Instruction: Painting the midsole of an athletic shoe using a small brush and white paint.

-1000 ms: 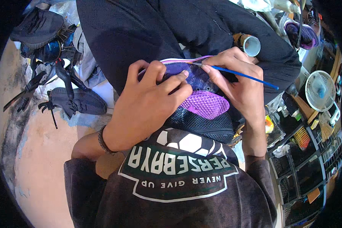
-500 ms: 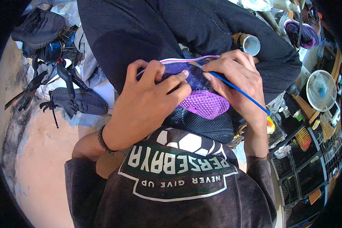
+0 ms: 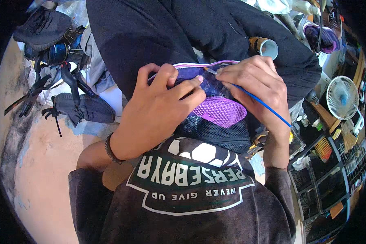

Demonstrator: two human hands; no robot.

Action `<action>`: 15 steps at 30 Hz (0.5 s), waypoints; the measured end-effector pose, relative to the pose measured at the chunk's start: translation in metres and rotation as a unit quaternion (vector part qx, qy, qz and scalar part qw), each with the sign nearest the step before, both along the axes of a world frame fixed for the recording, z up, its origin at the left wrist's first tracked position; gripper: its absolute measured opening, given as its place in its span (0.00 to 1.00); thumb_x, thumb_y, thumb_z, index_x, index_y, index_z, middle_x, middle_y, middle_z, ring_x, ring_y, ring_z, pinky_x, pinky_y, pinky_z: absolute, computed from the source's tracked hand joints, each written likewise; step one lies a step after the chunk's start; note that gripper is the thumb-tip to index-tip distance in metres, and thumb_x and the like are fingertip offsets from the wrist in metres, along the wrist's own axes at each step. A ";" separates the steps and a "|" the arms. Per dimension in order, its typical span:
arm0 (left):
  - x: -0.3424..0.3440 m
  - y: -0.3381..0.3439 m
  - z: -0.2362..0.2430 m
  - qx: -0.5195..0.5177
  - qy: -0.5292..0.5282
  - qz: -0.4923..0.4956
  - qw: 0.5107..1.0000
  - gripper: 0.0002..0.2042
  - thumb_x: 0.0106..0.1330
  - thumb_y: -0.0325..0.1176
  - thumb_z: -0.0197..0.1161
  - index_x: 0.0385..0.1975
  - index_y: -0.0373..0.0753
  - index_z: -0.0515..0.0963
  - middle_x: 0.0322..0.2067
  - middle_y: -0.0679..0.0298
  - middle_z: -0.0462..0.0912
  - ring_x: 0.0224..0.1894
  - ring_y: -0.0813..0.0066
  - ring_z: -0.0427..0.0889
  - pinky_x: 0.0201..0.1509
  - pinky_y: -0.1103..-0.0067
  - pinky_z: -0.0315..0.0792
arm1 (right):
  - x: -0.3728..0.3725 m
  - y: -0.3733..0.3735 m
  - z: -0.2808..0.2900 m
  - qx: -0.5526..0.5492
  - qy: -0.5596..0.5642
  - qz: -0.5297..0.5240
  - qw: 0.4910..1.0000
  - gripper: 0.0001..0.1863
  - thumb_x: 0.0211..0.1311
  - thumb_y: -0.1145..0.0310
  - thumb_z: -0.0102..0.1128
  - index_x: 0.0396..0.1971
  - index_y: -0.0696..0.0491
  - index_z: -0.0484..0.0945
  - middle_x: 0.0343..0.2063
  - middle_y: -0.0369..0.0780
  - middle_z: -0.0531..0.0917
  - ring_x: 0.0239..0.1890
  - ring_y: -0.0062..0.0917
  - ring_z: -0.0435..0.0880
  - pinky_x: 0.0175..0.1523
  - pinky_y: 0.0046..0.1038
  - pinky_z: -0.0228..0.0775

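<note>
Across my lap lies a dark purple shoe (image 3: 187, 73) with a white and pink sole edge (image 3: 215, 63). My left hand (image 3: 156, 99) grips its left part, thumb and fingers bent over the upper. In my right hand (image 3: 258, 83) a thin paintbrush with a blue handle (image 3: 268, 109) is pinched. The brush's brown tip touches or nearly touches the shoe just below the sole edge. A bright purple honeycomb-textured piece (image 3: 223, 110) shows below my fingers, over black mesh (image 3: 215, 132). Whether these belong to the same shoe I cannot tell.
An open cylindrical can (image 3: 268, 49) stands beyond my right hand. At the left are a dark shoe (image 3: 83, 109), another dark shoe (image 3: 44, 26) and black clamps (image 3: 71, 81). To the right are a white fan (image 3: 342, 97), a purple shoe (image 3: 321, 37) and a dark rack (image 3: 321, 191).
My right hand and the brush have shifted slightly right, and the brush tip has slid a little left and down along the shoe's edge. My left hand keeps its grip.
</note>
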State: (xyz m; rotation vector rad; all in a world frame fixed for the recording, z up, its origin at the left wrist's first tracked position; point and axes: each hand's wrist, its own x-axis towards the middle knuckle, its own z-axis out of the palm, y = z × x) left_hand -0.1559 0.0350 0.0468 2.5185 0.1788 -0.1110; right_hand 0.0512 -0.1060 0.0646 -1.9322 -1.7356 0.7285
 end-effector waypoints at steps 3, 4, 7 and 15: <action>0.000 0.000 0.001 0.003 0.000 -0.006 1.000 0.14 0.56 0.31 0.71 0.44 0.46 0.85 0.54 0.78 0.84 0.49 0.66 0.70 0.61 0.61 0.64 | -0.001 0.001 0.001 0.003 0.004 0.000 1.000 0.12 0.52 0.72 0.71 0.39 0.51 0.86 0.39 0.32 0.87 0.42 0.26 0.83 0.51 0.31 0.67; 0.000 0.000 0.001 0.001 0.003 -0.007 1.000 0.14 0.56 0.31 0.71 0.44 0.45 0.85 0.54 0.78 0.83 0.50 0.65 0.70 0.61 0.60 0.64 | -0.001 0.003 0.000 0.004 0.004 0.000 1.000 0.12 0.52 0.72 0.71 0.39 0.51 0.86 0.39 0.32 0.87 0.42 0.26 0.83 0.51 0.31 0.67; 0.000 0.000 0.002 0.006 0.004 -0.008 1.000 0.15 0.55 0.31 0.71 0.45 0.45 0.85 0.54 0.78 0.83 0.50 0.65 0.70 0.62 0.60 0.64 | -0.003 0.009 -0.004 0.014 0.028 0.005 0.999 0.12 0.52 0.72 0.70 0.39 0.51 0.86 0.39 0.33 0.87 0.42 0.26 0.83 0.50 0.31 0.66; -0.001 0.001 0.001 -0.002 0.006 -0.006 1.000 0.16 0.54 0.31 0.72 0.44 0.46 0.85 0.52 0.77 0.84 0.53 0.64 0.70 0.63 0.59 0.64 | 0.003 0.014 -0.013 0.033 0.076 0.012 0.996 0.11 0.53 0.74 0.71 0.38 0.53 0.86 0.35 0.36 0.88 0.38 0.30 0.84 0.46 0.30 0.68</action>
